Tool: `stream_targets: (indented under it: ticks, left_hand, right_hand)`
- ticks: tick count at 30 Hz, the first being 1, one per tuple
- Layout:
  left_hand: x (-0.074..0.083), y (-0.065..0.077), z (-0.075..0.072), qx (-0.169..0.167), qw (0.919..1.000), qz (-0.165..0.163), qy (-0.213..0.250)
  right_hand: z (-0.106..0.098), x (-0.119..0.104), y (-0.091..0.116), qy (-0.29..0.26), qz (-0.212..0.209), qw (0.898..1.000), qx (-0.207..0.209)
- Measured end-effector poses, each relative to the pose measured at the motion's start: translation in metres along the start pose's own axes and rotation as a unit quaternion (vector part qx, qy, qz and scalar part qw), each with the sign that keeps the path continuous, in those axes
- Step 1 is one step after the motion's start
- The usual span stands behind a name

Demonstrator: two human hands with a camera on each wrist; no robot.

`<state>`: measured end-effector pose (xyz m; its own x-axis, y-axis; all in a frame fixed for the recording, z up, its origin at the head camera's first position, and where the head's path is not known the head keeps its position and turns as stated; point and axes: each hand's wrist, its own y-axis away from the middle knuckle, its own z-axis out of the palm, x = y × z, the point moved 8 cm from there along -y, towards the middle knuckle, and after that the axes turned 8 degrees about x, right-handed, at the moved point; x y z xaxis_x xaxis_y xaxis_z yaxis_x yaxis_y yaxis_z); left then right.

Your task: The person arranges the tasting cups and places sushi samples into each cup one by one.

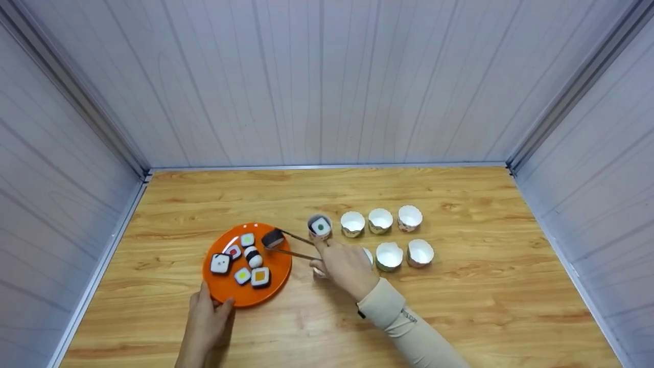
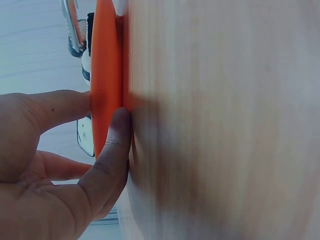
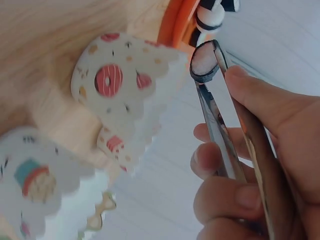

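In the head view, an orange plate [image 1: 282,282] lies on the wood-grain desk [image 1: 500,301], nearer the left edge than the right, and the left hand [image 1: 207,314] grips its rim on the side away from the far edge. The right hand [image 1: 347,266] holds metal tongs [image 1: 292,253], their tips pinching a dark-wrapped sushi piece [image 1: 273,238] over the part of the plate towards the desk's right edge. Six other sushi pieces [image 1: 260,276] sit on the plate. Paper cups [image 1: 389,256] stand in two rows between the plate and the desk's right edge; the cup nearest the plate in the row towards the far edge holds a white-faced piece [image 1: 321,226]. In the left wrist view, digits press both sides of the plate's rim, close above the desk. In the right wrist view, thumb and fingers wrap the tongs, the piece's pale round end showing between the tips, and the nearby cups carry printed treats, one a pink doughnut
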<state>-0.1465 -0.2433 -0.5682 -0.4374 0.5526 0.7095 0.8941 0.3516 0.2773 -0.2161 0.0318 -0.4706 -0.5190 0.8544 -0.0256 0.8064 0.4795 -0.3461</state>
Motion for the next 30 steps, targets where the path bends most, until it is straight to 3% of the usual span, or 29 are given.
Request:
stream_targets:
  ticks: [10, 16, 19, 25, 30]
  left_hand:
    - [-0.001, -0.001, 0.002, 0.003, 0.9999, -0.009, -0.003]
    - [-0.002, -0.002, 0.002, -0.003, 0.9997, -0.023, 0.0]
    - [-0.001, -0.002, 0.002, -0.006, 0.9998, -0.018, 0.004]
    - [-0.002, -0.002, 0.001, -0.004, 0.9999, -0.008, 0.005]
    - [-0.002, -0.002, 0.001, -0.004, 0.9999, -0.008, 0.006]
  right_hand:
    - [-0.03, 0.039, 0.015, -0.018, 0.042, 0.999, -0.004]
    - [-0.055, 0.073, 0.034, 0.001, 0.052, 0.997, 0.049]
    - [-0.061, 0.092, 0.043, 0.007, 0.07, 0.996, 0.053]
    - [-0.056, 0.125, 0.06, 0.003, 0.128, 0.992, 0.011]
    - [-0.048, 0.138, 0.068, -0.007, 0.147, 0.989, -0.003]
